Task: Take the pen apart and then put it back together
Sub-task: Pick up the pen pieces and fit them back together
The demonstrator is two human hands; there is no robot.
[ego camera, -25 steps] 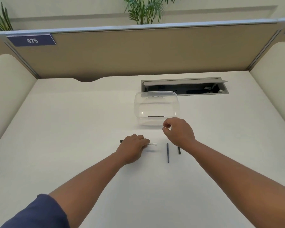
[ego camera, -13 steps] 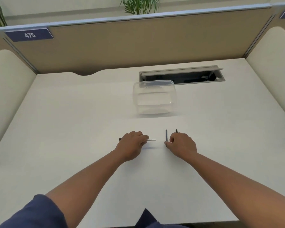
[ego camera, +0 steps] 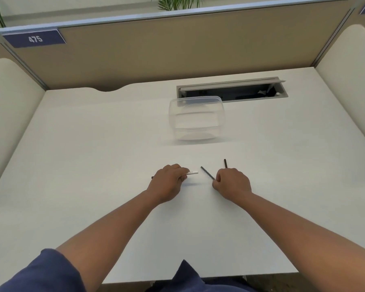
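Two bare hands rest on a white tabletop [ego camera: 93,165], close to its near edge and about halfway along it. The left hand [ego camera: 169,182] is curled shut around a white pen tube [ego camera: 193,172]. The white end of the tube sticks out past the fingers toward the right, and a tiny dark tip shows on the other side of the hand. There is some small print on the white tube, but it is too small to read. The right hand [ego camera: 233,184] is closed too, and its fingers pinch the near end of a thin dark rod [ego camera: 207,173]. The rod slants up and to the left, toward the white tube, with a small gap between their ends. A second short dark piece [ego camera: 225,163] lies on the tabletop just behind the right hand, pointing toward the far edge, and I cannot tell if the hand touches it. Farther back, near the middle of the tabletop, sits a clear plastic box [ego camera: 196,119]. Just behind it, by the far edge, is a long open slot [ego camera: 232,90] in the tabletop. A tan wall [ego camera: 177,49] stands along the far edge. On its top left corner is a blue tag [ego camera: 35,39] with the white number 475. Dark blue sleeves [ego camera: 46,272] show at the bottom.
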